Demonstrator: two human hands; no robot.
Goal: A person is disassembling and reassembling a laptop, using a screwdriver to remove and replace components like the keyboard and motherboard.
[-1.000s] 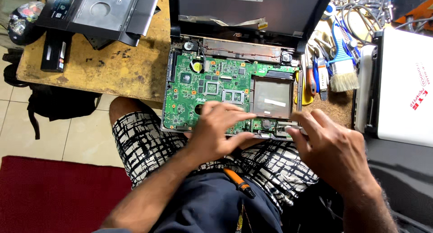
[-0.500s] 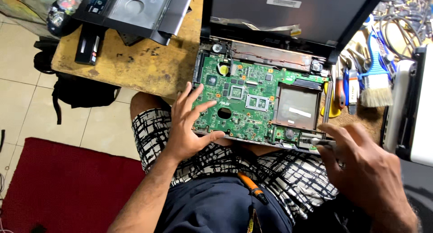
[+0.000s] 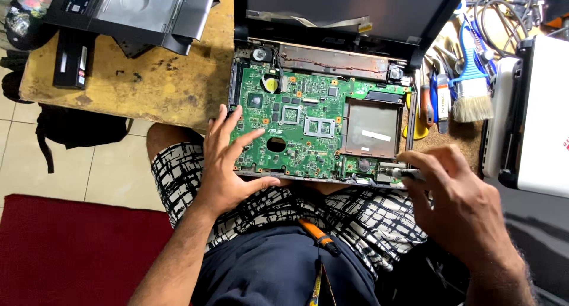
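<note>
— Head view first: what is each hand doing?

— The left hand (image 3: 228, 164) lies spread on the near-left corner of the green circuit board (image 3: 296, 125), fingers fanned over the board's surface and the thumb along its near edge. It presses flat; nothing is pinched in it. The right hand (image 3: 459, 202) is closed around a slim metal-tipped tool (image 3: 398, 173), thumb and fingertips pressed together on the shaft.

— Which way does that tool point?

— Its long axis runs nearly level across the picture, the tip aiming left, toward the near-right corner of the board, just below the grey metal plate (image 3: 372, 128). Only the front stretch shows; the rest is hidden in the hand.

— And the board itself?

— It sits in the opened laptop base (image 3: 323, 57), long side running left to right, on the near edge of a worn wooden table (image 3: 148, 93) and over the person's lap. The dark screen lid (image 3: 349, 10) stands up behind it.

— Anything else close by?

— A brush with a blue handle (image 3: 471, 90) lies to the right of the laptop, bristles toward the person — beside it a tangle of small tools. An orange-handled tool (image 3: 317, 235) rests on the lap. A second dismantled dark casing (image 3: 136, 10) sits at the far left of the table, and a white device (image 3: 545, 116) at the right edge.
</note>
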